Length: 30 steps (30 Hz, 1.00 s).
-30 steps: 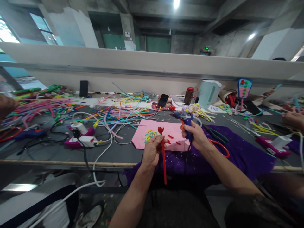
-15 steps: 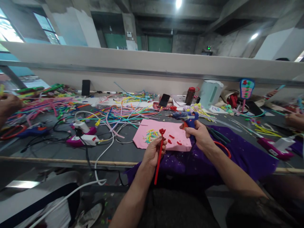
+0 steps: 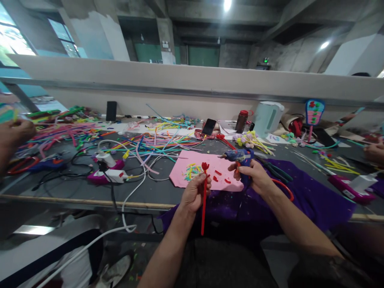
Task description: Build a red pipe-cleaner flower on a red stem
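Between the fingers of my left hand is a red pipe-cleaner flower, its looped head up and its long stem hanging down. My right hand is wrapped round the handle of a blue hot glue gun, whose nozzle points left, apart from the flower. Below and behind both lies a pink sheet. On it are short red pipe-cleaner pieces and a heap of yellow, white and green cut pieces. A purple cloth spreads under my right forearm.
Loose pipe cleaners cover the table's middle back. Power strips with white cables stand at left. A phone, a brown bottle and a pale kettle stand behind. Pliers lie on the cloth. Other people's hands show at both sides.
My right hand has lowered the glue gun slightly toward me, uncovering red pipe-cleaner pieces behind it. The flower's stem in my left hand has swung more upright.
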Each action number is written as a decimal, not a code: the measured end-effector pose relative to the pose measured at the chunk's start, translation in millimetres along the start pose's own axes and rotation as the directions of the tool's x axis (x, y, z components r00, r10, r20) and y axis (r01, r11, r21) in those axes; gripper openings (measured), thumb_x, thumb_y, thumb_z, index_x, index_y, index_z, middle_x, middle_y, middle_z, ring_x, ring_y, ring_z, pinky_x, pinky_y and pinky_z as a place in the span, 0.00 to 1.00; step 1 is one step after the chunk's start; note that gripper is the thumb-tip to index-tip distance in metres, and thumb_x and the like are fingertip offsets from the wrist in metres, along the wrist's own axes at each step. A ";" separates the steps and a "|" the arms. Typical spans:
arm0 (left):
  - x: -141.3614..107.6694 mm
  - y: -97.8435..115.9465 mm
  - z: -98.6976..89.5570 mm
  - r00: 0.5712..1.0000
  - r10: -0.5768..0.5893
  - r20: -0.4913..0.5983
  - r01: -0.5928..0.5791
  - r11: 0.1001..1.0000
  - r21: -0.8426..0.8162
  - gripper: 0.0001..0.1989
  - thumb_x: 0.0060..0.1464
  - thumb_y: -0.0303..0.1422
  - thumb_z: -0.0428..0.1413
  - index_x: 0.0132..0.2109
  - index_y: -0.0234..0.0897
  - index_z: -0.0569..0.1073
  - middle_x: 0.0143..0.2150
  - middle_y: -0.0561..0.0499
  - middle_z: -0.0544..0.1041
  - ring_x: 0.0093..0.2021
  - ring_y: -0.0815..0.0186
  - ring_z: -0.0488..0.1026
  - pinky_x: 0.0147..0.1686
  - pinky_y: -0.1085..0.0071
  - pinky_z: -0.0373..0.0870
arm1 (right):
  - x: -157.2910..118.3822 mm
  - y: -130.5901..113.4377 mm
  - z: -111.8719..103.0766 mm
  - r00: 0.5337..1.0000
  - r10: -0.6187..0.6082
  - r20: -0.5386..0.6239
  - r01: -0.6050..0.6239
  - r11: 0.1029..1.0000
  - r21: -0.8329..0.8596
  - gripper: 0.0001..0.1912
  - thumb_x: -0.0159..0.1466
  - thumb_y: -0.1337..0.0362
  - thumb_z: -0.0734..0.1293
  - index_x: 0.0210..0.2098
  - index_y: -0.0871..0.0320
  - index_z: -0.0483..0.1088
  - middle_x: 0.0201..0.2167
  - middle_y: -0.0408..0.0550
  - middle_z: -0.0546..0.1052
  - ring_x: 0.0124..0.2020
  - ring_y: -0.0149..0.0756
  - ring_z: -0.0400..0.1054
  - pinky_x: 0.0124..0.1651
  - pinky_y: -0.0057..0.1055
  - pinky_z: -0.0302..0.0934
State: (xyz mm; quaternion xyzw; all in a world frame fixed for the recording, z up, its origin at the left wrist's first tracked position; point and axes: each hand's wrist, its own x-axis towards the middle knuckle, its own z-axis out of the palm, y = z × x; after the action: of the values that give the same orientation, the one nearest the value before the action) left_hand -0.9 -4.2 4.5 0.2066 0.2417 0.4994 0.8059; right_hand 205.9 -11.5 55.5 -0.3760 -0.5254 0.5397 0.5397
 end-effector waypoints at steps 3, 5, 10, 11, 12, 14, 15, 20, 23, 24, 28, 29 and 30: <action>0.3 -0.7 -0.5 0.999 0.018 0.042 -0.019 1.000 0.020 0.12 0.41 0.30 0.62 0.33 0.33 0.68 0.23 0.55 0.68 0.19 0.78 0.64 0.15 0.84 0.59 | -1.6 -1.4 1.7 0.999 -0.025 0.028 0.026 0.998 -0.050 0.08 0.48 0.66 0.68 0.28 0.63 0.71 0.25 0.50 0.76 0.20 0.30 0.65 0.24 0.27 0.61; 1.1 -1.6 -1.2 0.997 0.037 0.063 -0.040 0.998 0.054 0.12 0.41 0.30 0.62 0.32 0.33 0.67 0.22 0.56 0.67 0.18 0.78 0.62 0.14 0.85 0.58 | -1.5 -1.9 2.7 0.999 -0.036 0.041 0.038 0.997 -0.067 0.07 0.49 0.66 0.68 0.27 0.64 0.71 0.20 0.48 0.74 0.18 0.28 0.63 0.22 0.25 0.58; 1.2 -4.2 -1.2 0.994 0.067 0.089 -0.079 0.988 0.132 0.17 0.41 0.30 0.63 0.40 0.33 0.70 0.24 0.56 0.68 0.19 0.79 0.63 0.16 0.85 0.61 | -1.4 -0.3 2.3 0.998 -0.053 0.023 0.055 0.992 -0.110 0.06 0.51 0.68 0.67 0.28 0.64 0.73 0.14 0.43 0.70 0.16 0.26 0.60 0.20 0.23 0.53; 0.9 -4.7 -0.9 0.994 0.064 0.086 -0.076 0.987 0.138 0.18 0.40 0.29 0.64 0.41 0.32 0.70 0.24 0.55 0.68 0.20 0.79 0.64 0.17 0.84 0.61 | -2.0 0.2 1.7 0.998 -0.063 0.013 0.064 0.990 -0.127 0.07 0.51 0.68 0.67 0.29 0.64 0.74 0.14 0.42 0.69 0.16 0.26 0.60 0.21 0.23 0.53; 0.6 -5.4 -0.6 0.995 0.064 0.081 -0.075 0.986 0.147 0.19 0.40 0.29 0.64 0.42 0.31 0.71 0.24 0.55 0.68 0.20 0.78 0.65 0.18 0.84 0.62 | -2.7 0.7 1.0 0.997 -0.071 0.003 0.071 0.987 -0.143 0.07 0.51 0.69 0.67 0.30 0.64 0.74 0.14 0.42 0.69 0.17 0.26 0.61 0.21 0.24 0.53; 0.3 -7.0 -0.2 0.994 0.080 0.076 -0.093 0.979 0.179 0.16 0.41 0.31 0.63 0.39 0.30 0.72 0.24 0.54 0.69 0.21 0.78 0.65 0.19 0.83 0.64 | -4.3 1.6 -0.7 0.996 -0.087 -0.009 0.084 0.983 -0.164 0.07 0.51 0.70 0.66 0.30 0.64 0.75 0.15 0.42 0.70 0.17 0.27 0.61 0.22 0.24 0.53; 0.4 -7.9 0.0 0.993 0.093 0.075 -0.106 0.974 0.202 0.14 0.41 0.32 0.63 0.37 0.29 0.73 0.24 0.54 0.70 0.21 0.77 0.66 0.19 0.82 0.64 | -5.1 2.1 -1.6 0.996 -0.091 -0.010 0.088 0.982 -0.170 0.07 0.51 0.70 0.66 0.29 0.63 0.75 0.15 0.42 0.70 0.17 0.27 0.61 0.22 0.24 0.53; 2.1 -10.4 1.5 0.990 0.135 0.035 -0.140 0.948 0.285 0.11 0.42 0.34 0.62 0.31 0.31 0.71 0.25 0.52 0.72 0.21 0.75 0.67 0.18 0.80 0.64 | -7.4 3.1 -5.4 0.996 -0.084 -0.023 0.077 0.972 -0.220 0.05 0.51 0.69 0.66 0.27 0.63 0.74 0.15 0.43 0.71 0.17 0.28 0.62 0.24 0.26 0.55; 4.5 -9.2 4.2 0.991 0.132 0.013 -0.129 0.944 0.303 0.12 0.41 0.34 0.63 0.30 0.32 0.69 0.25 0.52 0.73 0.21 0.75 0.67 0.17 0.81 0.64 | -7.5 3.5 -6.8 0.997 -0.074 -0.025 0.067 0.970 -0.232 0.05 0.51 0.68 0.67 0.27 0.63 0.74 0.15 0.42 0.71 0.17 0.28 0.62 0.24 0.26 0.56; 5.6 -8.6 5.2 0.991 0.130 0.008 -0.126 0.942 0.311 0.12 0.40 0.34 0.63 0.30 0.32 0.69 0.25 0.52 0.73 0.21 0.75 0.67 0.16 0.81 0.64 | -7.4 4.0 -7.3 0.997 -0.069 -0.030 0.060 0.969 -0.239 0.05 0.51 0.67 0.67 0.26 0.63 0.74 0.16 0.43 0.71 0.18 0.28 0.62 0.24 0.26 0.56; 11.3 -7.6 8.2 0.990 0.137 -0.006 -0.126 0.928 0.352 0.12 0.40 0.34 0.63 0.29 0.32 0.69 0.24 0.53 0.72 0.19 0.76 0.66 0.15 0.82 0.61 | -6.9 6.6 -9.2 0.996 -0.047 -0.079 0.022 0.954 -0.297 0.08 0.50 0.63 0.69 0.26 0.63 0.73 0.21 0.46 0.75 0.19 0.28 0.64 0.25 0.26 0.58; 12.9 -7.7 8.4 0.990 0.142 -0.006 -0.131 0.925 0.357 0.12 0.40 0.34 0.63 0.29 0.32 0.69 0.24 0.54 0.72 0.19 0.77 0.66 0.15 0.82 0.61 | -7.1 6.6 -9.4 0.995 -0.047 -0.084 0.019 0.951 -0.309 0.09 0.50 0.62 0.69 0.26 0.63 0.73 0.22 0.47 0.75 0.20 0.29 0.65 0.25 0.27 0.59; 14.2 -7.8 8.4 0.989 0.147 -0.006 -0.135 0.923 0.361 0.12 0.40 0.34 0.63 0.28 0.32 0.69 0.23 0.54 0.71 0.18 0.77 0.65 0.15 0.82 0.60 | -7.5 5.8 -9.5 0.995 -0.053 -0.084 0.024 0.948 -0.318 0.10 0.50 0.61 0.69 0.27 0.63 0.73 0.23 0.47 0.76 0.20 0.29 0.66 0.26 0.28 0.60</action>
State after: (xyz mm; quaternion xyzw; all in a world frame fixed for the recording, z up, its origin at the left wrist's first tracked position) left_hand 15.1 4.6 4.2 0.3593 0.3266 0.5067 0.7124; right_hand 215.0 -16.5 47.1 -0.4716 -0.5871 0.4203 0.5062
